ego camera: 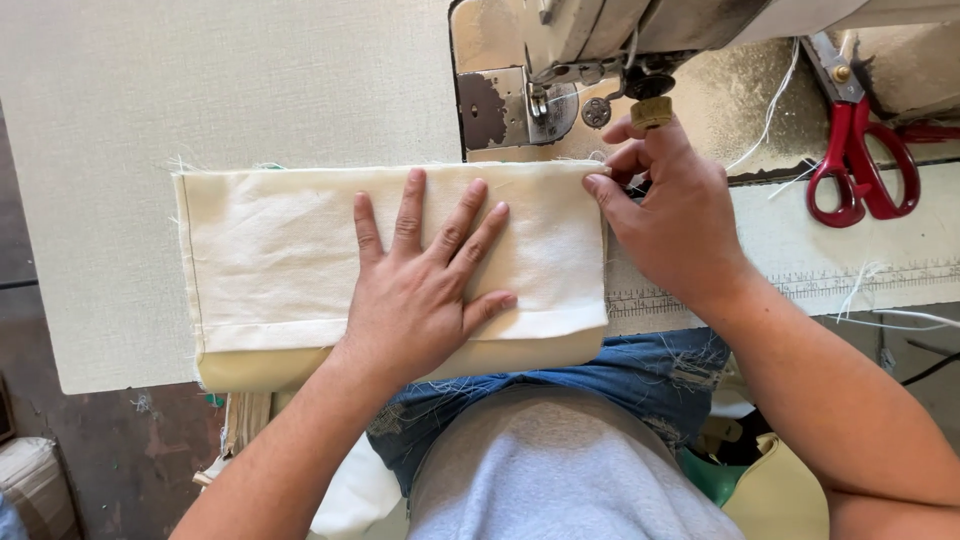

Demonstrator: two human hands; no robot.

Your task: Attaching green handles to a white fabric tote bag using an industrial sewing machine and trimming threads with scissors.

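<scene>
A cream cloth piece (pixel 270 255), folded with a stitched hem and a yellowish layer under it, lies flat on the sewing table (pixel 200 90). My left hand (pixel 425 285) presses flat on its middle, fingers spread. At the cloth's right edge my right hand (pixel 670 215) pinches the upper right corner, just in front of the sewing machine's presser foot and needle area (pixel 545 100). A brass thimble (pixel 651 111) sits on one finger of the right hand.
The sewing machine head (pixel 620 30) stands at the top centre. Red-handled scissors (pixel 860 170) lie at the right on the table. A printed ruler strip (pixel 800 285) runs along the front edge. Loose white threads lie about. My lap, in jeans, is below.
</scene>
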